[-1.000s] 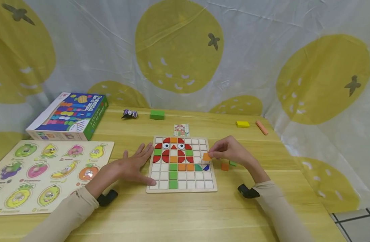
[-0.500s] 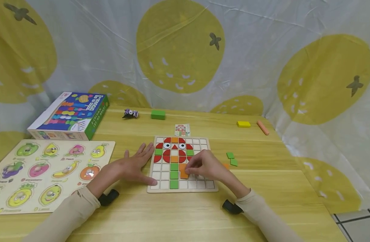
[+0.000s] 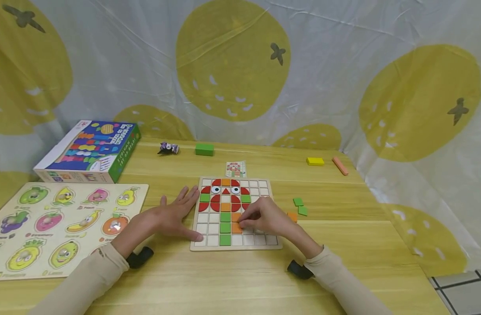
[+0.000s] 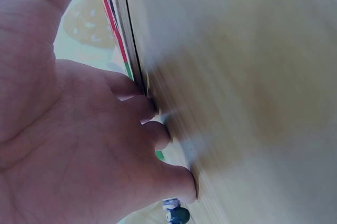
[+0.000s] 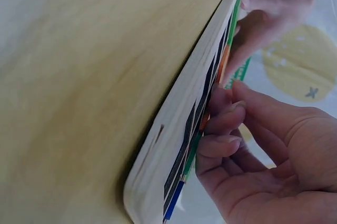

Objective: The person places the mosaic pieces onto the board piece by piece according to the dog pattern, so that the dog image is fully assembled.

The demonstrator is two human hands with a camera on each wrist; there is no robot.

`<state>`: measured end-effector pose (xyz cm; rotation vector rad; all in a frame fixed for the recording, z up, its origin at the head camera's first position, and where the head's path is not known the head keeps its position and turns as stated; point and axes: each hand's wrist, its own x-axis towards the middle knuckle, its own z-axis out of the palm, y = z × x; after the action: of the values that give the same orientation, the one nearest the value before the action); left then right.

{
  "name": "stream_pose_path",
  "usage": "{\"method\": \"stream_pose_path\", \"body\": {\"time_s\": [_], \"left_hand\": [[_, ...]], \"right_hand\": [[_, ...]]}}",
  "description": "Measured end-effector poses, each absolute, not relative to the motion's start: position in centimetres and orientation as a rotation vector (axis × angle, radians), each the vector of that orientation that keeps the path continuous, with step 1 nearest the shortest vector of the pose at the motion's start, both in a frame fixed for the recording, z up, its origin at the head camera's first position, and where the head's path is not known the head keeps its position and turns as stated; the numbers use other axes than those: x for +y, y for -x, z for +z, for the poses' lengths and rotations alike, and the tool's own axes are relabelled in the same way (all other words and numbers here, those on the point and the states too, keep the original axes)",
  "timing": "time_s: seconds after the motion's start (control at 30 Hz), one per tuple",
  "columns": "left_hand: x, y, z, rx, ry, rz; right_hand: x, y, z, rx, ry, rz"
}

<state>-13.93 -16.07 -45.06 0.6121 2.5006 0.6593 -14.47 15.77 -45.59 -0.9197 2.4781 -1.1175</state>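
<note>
A wooden grid board [image 3: 209, 249] lies on the table, bearing red, green and orange tiles and two eye pieces. My left hand [image 3: 165, 218] rests with spread fingers at the board's left side, thumb on its lower left corner; its fingertips touch the table in the left wrist view. Over the board's lower right part, my right hand [image 3: 270, 216] pinches an orange square tile [image 3: 235, 228] at its right edge. That tile sits beside the column of green squares [image 3: 224, 228], below another orange square [image 3: 235, 217]. The right hand covers several cells; a blue piece [image 5: 175, 199] shows in the right wrist view.
Right of the board lie two green tiles [image 3: 298, 201] and an orange tile [image 3: 292, 217]. A pattern card [image 3: 235, 169] lies behind it. Farther back are a green block [image 3: 204, 149], a small figure [image 3: 169, 148] and a yellow block [image 3: 315, 161]. A fruit puzzle [image 3: 79, 218] and box [image 3: 88, 151] stand left.
My right hand has carried the orange tile from the board's right edge leftward to a cell beside the green column, and the tile has come down there. The left hand has stayed put.
</note>
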Motion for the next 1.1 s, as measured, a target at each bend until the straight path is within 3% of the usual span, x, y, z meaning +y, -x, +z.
{"method": "stream_pose_path", "body": {"time_s": [0.3,0.77,1.1], "left_hand": [[-15.8,13.7,-44.6,2.498,-0.609,0.646],[-16.4,14.5,-46.1,2.509,-0.644,0.67],[-16.2,14.1,-45.3,2.494,-0.621,0.668]], "right_hand": [[17.0,15.1,-44.9,2.462,0.954,-1.121],[24.2,18.2,-42.2,2.537,0.891,-1.022],[29.4,20.3,-44.0,2.533,0.894,-0.979]]}}
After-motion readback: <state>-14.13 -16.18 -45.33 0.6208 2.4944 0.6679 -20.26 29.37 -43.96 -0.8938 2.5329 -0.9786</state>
